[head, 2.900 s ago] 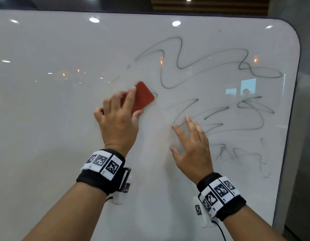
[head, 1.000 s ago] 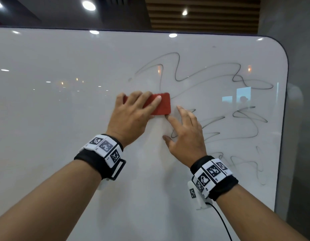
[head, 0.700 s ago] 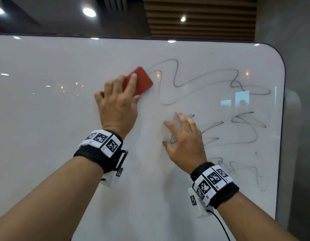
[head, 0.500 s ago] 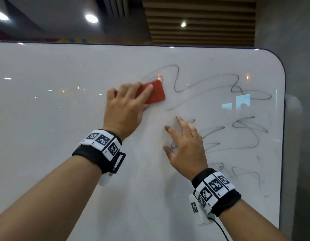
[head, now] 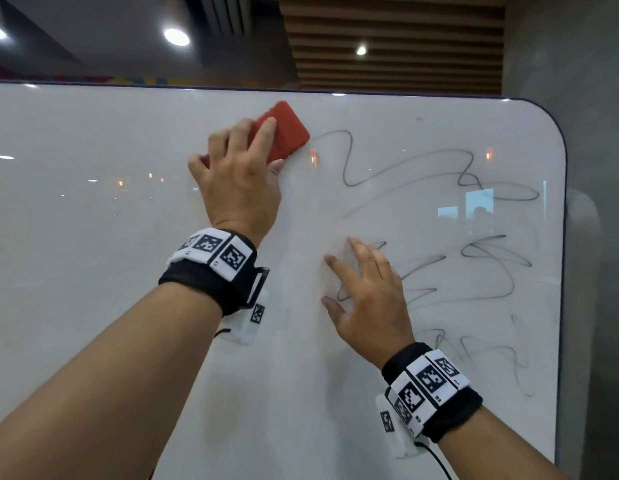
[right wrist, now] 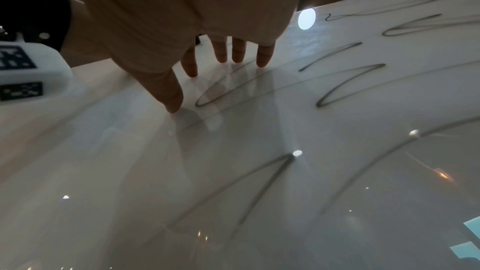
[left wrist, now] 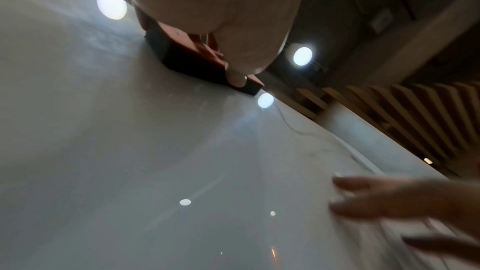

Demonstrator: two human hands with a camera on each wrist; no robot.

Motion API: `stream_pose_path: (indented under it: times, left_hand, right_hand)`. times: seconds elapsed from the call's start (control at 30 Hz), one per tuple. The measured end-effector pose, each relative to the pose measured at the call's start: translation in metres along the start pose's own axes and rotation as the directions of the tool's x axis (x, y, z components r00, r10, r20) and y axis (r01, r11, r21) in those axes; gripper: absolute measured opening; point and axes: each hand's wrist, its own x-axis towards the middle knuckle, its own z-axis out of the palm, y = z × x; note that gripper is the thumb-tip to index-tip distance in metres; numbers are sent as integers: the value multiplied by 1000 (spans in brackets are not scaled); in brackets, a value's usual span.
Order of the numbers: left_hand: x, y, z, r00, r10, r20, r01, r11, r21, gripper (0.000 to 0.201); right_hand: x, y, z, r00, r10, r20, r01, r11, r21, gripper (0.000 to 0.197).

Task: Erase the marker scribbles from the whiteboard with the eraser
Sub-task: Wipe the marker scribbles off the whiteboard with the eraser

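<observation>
My left hand [head: 238, 174] grips a red eraser [head: 285, 131] and presses it flat against the whiteboard [head: 93, 271], near its top edge. In the left wrist view the eraser [left wrist: 192, 56] shows its dark felt underside on the board, with my thumb against its side. Black marker scribbles [head: 474, 244] cover the board's right part, starting just right of the eraser. My right hand [head: 367, 292] lies lower, fingers straight and spread, its fingertips [right wrist: 192, 73] resting on the board among the scribbles [right wrist: 350, 85].
The whiteboard's rounded top right corner [head: 547, 116] and its dark right edge [head: 561, 306] stand close to a grey wall [head: 599, 237]. Ceiling lamps [head: 176, 36] reflect in the glossy surface. The board's left part bears no marks.
My left hand swept the eraser up and down over the scribbles' left end, and now it sits higher, near the board's top edge. The leftmost strokes are gone. My right hand stayed planted.
</observation>
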Motion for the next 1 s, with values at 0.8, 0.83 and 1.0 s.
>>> stream_pose_path:
  times: [0.8, 0.83, 1.0]
  left_hand:
    - [-42, -12, -4, 925, -88, 371, 54, 993, 100, 125]
    - [-42, -13, -3, 923, -85, 376, 42, 992, 119, 123]
    - [-46, -16, -2, 928, -63, 368, 13, 991, 136, 114]
  right_hand:
    - [121, -7, -31, 965, -112, -236, 135, 987, 84, 45]
    - [124, -5, -30, 957, -53, -286, 84, 992, 96, 45]
    - [127, -11, -23, 909, 90, -406, -35, 989, 140, 46]
